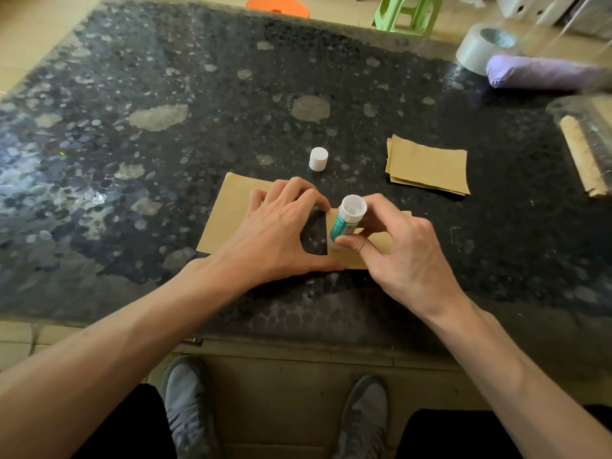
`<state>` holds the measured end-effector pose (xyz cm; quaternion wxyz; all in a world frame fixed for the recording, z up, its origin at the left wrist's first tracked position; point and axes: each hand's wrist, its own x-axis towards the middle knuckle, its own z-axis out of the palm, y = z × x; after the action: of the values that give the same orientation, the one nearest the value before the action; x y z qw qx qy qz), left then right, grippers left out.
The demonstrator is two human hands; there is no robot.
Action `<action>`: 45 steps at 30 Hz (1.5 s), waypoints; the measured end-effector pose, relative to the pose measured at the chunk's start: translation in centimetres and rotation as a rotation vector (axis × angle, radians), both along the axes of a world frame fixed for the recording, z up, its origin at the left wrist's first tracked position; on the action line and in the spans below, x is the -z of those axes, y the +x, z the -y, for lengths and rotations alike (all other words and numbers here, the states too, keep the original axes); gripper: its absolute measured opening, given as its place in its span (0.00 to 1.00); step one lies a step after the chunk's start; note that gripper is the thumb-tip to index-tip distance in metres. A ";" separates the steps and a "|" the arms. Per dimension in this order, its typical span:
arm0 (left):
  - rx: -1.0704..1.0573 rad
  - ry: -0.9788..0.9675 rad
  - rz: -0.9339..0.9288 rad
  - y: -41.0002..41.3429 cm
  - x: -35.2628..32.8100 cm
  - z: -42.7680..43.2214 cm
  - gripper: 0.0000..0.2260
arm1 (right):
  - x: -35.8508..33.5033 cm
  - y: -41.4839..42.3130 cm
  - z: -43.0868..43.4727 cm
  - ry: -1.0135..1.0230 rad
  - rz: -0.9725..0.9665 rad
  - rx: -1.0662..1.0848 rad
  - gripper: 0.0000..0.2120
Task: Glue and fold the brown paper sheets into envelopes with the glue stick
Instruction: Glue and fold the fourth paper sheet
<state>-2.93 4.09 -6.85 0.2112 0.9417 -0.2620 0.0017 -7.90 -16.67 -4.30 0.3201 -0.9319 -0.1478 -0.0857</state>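
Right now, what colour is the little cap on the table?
The cap is white, clearest in the head view.

Likely a home: glass table (198, 94), plastic stool (405, 14) (tiled floor (20, 34)).

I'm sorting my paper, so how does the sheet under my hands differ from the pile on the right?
The sheet is pressed down by the left hand, with the right hand holding the glue stick over it; the pile lies untouched. The sheet looks single; the pile shows several layered edges. Both are brown paper, flat on the table.
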 end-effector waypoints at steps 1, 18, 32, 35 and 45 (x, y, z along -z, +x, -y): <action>0.002 0.002 -0.006 0.0 0.0 0.0 0.38 | 0.0 0.0 0.0 0.013 -0.002 0.001 0.17; -0.009 -0.003 -0.012 0.1 0.1 0.1 0.37 | 0.1 0.6 -0.2 0.043 -0.019 -0.015 0.15; -0.021 0.006 -0.022 0.1 0.0 0.2 0.40 | 0.3 1.0 -0.6 0.073 0.002 0.025 0.14; -0.018 0.011 -0.021 0.1 0.0 0.2 0.40 | 0.4 1.2 -0.7 0.074 0.008 0.032 0.15; -0.022 0.031 -0.018 0.2 0.1 0.2 0.41 | 0.1 1.7 -1.1 0.075 0.001 0.052 0.14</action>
<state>-2.76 3.92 -6.95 0.1989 0.9476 -0.2498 -0.0084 -6.24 -15.59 -4.42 0.3526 -0.9226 -0.1204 -0.0999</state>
